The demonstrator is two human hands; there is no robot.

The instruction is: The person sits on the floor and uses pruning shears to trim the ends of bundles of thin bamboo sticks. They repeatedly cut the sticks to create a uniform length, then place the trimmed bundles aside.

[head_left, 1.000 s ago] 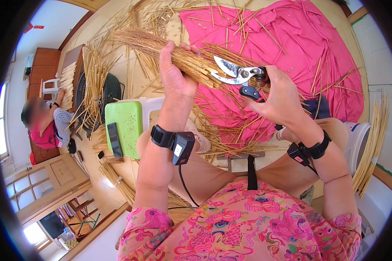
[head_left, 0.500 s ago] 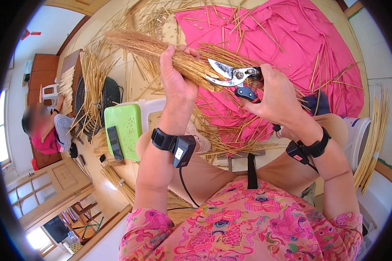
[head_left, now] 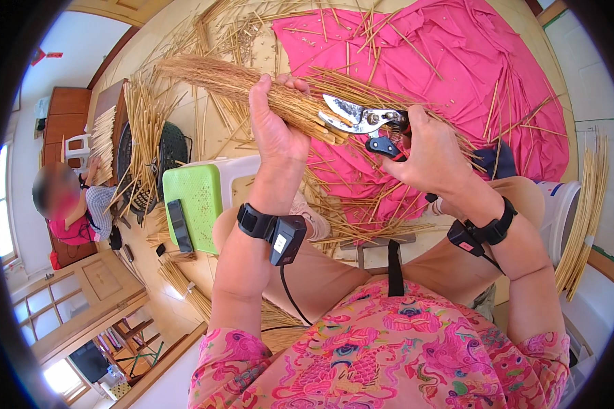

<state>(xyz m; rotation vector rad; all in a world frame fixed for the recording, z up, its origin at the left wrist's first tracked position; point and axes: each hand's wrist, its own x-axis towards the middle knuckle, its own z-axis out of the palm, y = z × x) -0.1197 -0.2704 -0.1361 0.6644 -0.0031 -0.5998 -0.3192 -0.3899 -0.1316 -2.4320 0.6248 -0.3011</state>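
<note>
A: Entry. The left hand (head_left: 274, 129) is wrapped tight around the straw bundle (head_left: 252, 85), fingers clamped on it near the cut ends. The brushy end points away to the person's left, above the floor.

B: And the shears (head_left: 358, 117)?

A: In the right hand (head_left: 433, 153), fingers closed round the dark handles. The blades now lie against the bundle's stub end, just beside the left thumb. A second ago they stood a little further off to the right, and the bundle was held lower; both hands have come up and together.

B: Blades open or shut?

A: Slightly parted, as far as I can tell; the tip is hidden against the straw.

B: So, reading that?

A: My judgement: the ends are being trimmed flush, and the tool has been brought in for another bite.

B: Surroundings?

A: Loose straws over the pink cloth (head_left: 457, 61), a green stool (head_left: 198, 198) by the left knee, another person (head_left: 71, 204) seated far left.
</note>
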